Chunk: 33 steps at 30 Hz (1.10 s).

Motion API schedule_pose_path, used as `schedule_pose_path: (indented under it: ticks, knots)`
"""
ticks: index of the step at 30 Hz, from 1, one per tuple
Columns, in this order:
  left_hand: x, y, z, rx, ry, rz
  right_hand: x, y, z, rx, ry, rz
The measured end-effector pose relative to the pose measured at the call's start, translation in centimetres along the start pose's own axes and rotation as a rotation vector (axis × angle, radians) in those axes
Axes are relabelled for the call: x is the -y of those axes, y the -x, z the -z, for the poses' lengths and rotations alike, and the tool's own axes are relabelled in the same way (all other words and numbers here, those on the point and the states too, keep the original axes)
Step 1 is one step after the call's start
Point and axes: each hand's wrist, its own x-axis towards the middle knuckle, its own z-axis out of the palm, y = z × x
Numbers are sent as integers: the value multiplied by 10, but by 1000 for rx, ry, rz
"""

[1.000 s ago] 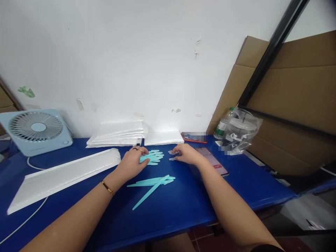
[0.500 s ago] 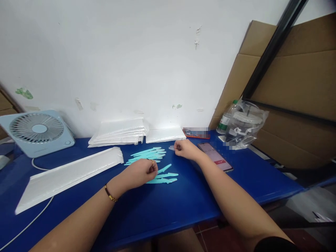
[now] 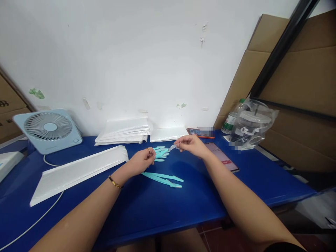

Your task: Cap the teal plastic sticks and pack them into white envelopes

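My left hand pinches a turquoise stick-like tool whose tip points right. Between the fingers of my right hand is a small translucent cap, close to that tip; whether they touch I cannot tell. Several more turquoise tools lie behind and under the left fingers, partly hidden. Nearer the front, other turquoise tools rest on the blue table.
A white padded sleeve and a pale blue fan are at the left. White envelopes are stacked by the wall. A phone, a bottle and a bagged cup stand or lie at the right.
My left hand has lifted a turquoise tool from the front group and moved it up toward the right hand. The right hand's fingers have spread somewhat around the cap. The view has shifted slightly.
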Motion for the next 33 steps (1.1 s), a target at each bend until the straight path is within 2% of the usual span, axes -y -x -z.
schedule_pose_path:
  ticks: [6,12,17,20,24,27,29,31,33]
  knots:
    - [4,-1,-1,-27,-34,-26,0,0,-7,36,9,-6]
    - [8,-4,-1,-48,-89,-69,4,0,-9,-39,8,-23]
    - [5,-2,-2,-20,-117,-85,0,-1,-22,78,-58,-14]
    - [6,-4,-3,-49,-164,-116,-4,-2,-28,123,-58,-20]
    - [12,-11,-6,-161,-329,-157,-13,-4,-29,100,78,-21]
    - [12,-11,-7,-235,-416,-160,-20,-7,-25,34,308,10]
    - [7,-6,-6,-151,-389,-195,-24,-9,-20,-47,493,48]
    - [1,0,-5,44,-345,-251,-28,-10,-14,-122,665,97]
    - [-6,5,-7,201,-342,-276,-32,-11,-8,-134,802,124]
